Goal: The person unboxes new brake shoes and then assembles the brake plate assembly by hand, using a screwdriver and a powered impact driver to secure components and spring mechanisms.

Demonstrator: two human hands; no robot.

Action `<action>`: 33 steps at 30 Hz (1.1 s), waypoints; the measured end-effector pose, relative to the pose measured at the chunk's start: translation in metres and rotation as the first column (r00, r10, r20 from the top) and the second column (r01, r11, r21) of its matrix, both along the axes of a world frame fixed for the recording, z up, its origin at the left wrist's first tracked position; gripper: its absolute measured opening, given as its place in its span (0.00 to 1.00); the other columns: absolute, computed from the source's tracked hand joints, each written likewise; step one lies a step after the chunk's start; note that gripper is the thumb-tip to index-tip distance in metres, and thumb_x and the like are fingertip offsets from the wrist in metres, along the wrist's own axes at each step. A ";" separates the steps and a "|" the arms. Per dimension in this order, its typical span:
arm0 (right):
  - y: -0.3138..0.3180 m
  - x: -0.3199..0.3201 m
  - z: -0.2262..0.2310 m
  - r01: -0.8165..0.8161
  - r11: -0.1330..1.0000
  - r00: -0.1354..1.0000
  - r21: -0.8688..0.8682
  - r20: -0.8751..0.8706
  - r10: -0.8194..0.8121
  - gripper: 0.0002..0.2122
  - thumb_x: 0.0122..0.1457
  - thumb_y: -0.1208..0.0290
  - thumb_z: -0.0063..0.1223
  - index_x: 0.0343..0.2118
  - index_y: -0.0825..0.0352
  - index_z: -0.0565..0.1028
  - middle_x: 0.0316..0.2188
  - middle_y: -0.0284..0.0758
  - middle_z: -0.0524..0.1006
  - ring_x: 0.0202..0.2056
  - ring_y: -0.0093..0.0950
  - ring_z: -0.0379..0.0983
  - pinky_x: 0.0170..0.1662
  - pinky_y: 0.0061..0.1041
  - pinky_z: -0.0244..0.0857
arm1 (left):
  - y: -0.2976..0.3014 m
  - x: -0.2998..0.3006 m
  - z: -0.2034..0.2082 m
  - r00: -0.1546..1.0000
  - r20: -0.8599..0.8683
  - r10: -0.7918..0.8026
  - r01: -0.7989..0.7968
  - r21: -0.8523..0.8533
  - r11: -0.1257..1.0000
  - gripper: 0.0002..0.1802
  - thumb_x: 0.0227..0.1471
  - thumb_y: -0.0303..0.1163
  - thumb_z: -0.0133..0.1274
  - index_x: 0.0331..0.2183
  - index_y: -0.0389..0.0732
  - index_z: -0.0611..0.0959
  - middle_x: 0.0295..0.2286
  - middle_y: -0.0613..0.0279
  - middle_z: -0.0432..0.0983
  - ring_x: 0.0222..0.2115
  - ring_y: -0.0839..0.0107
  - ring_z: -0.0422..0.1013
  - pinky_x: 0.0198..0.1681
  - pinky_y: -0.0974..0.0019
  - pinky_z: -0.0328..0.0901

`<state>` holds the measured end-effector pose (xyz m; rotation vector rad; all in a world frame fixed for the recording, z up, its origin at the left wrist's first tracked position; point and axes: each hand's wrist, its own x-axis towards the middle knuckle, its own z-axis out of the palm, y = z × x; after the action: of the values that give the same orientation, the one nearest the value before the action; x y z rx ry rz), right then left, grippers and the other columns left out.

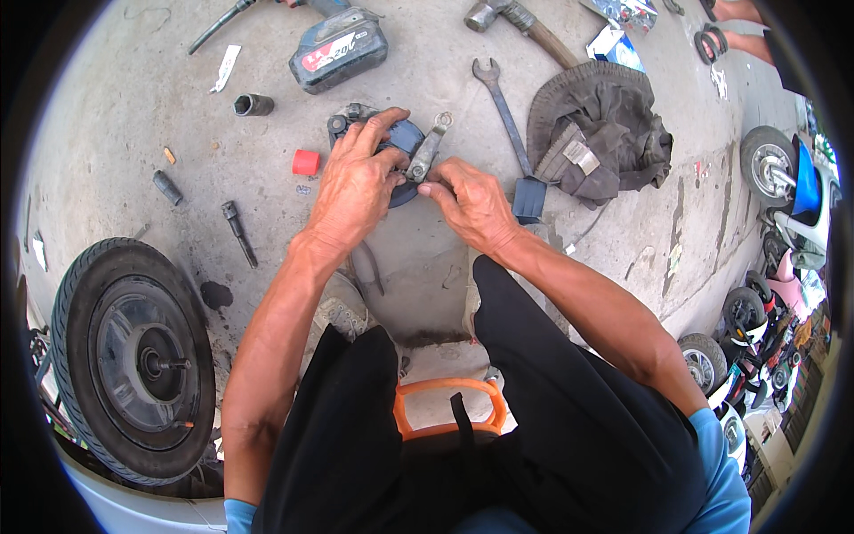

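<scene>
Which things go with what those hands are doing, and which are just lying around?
Probably part of it:
dark round part, under the left hand
metal lever, between left hand and right hand

Seem to be just lying about, since no hand touches them:
crumpled dark cloth
white scrap
hammer

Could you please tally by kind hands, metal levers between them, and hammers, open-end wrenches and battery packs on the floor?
Left hand and right hand: 2
Metal lever: 1
Hammer: 1
Open-end wrench: 1
Battery pack: 1
Total: 6
</scene>
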<state>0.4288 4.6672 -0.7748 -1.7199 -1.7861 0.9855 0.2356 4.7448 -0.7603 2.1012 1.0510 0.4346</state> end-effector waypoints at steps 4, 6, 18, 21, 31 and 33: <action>0.001 -0.001 0.001 -0.032 0.999 0.999 -0.036 0.042 0.033 0.11 0.59 0.67 0.63 0.36 0.70 0.75 0.33 0.43 0.78 0.33 0.45 0.77 0.36 0.40 0.70 | 0.000 -0.002 -0.002 1.000 0.011 -0.002 0.002 -0.006 1.000 0.12 0.40 0.19 0.65 0.32 0.34 0.85 0.58 0.60 0.69 0.51 0.58 0.69 0.56 0.56 0.65; 0.001 -0.002 0.007 -0.007 1.000 1.000 -0.031 0.030 0.008 0.10 0.61 0.68 0.61 0.36 0.69 0.75 0.33 0.43 0.78 0.33 0.46 0.77 0.35 0.41 0.70 | 0.000 -0.003 -0.002 1.000 0.025 -0.003 0.003 0.005 1.000 0.11 0.40 0.19 0.65 0.32 0.34 0.85 0.58 0.60 0.69 0.51 0.58 0.69 0.56 0.56 0.65; 0.001 -0.001 0.000 -0.022 0.999 0.999 0.048 0.032 0.021 0.09 0.61 0.68 0.60 0.35 0.69 0.74 0.32 0.43 0.77 0.32 0.46 0.77 0.35 0.40 0.70 | 0.001 -0.002 -0.002 1.000 0.015 -0.009 0.008 0.019 1.000 0.12 0.39 0.19 0.65 0.32 0.34 0.85 0.58 0.60 0.69 0.51 0.58 0.69 0.56 0.57 0.66; 0.001 -0.003 0.008 0.037 0.998 0.999 -0.048 0.009 -0.036 0.09 0.62 0.68 0.59 0.34 0.69 0.75 0.31 0.42 0.77 0.32 0.47 0.76 0.34 0.41 0.70 | 0.001 -0.003 -0.002 1.000 0.010 -0.013 0.013 0.023 1.000 0.12 0.39 0.19 0.65 0.32 0.34 0.85 0.58 0.59 0.69 0.51 0.58 0.69 0.56 0.57 0.66; 0.001 -0.001 -0.001 -0.064 0.998 0.996 -0.007 0.063 0.065 0.10 0.61 0.67 0.61 0.34 0.69 0.74 0.31 0.43 0.77 0.31 0.47 0.77 0.34 0.41 0.70 | 0.001 -0.003 -0.003 0.999 0.031 -0.014 0.014 0.003 1.000 0.11 0.39 0.19 0.65 0.31 0.33 0.84 0.57 0.59 0.69 0.51 0.58 0.69 0.57 0.57 0.66; 0.001 -0.002 0.003 0.012 1.000 1.000 -0.027 0.022 -0.011 0.09 0.63 0.68 0.58 0.34 0.69 0.75 0.31 0.42 0.78 0.32 0.48 0.77 0.35 0.43 0.70 | 0.002 -0.002 -0.002 1.000 0.022 -0.016 0.016 -0.001 1.000 0.10 0.40 0.18 0.64 0.31 0.33 0.84 0.57 0.59 0.69 0.52 0.58 0.69 0.57 0.57 0.65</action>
<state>0.4267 4.6683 -0.7720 -1.7618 -1.7820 0.9937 0.2331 4.7466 -0.7622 2.0983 1.0206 0.4481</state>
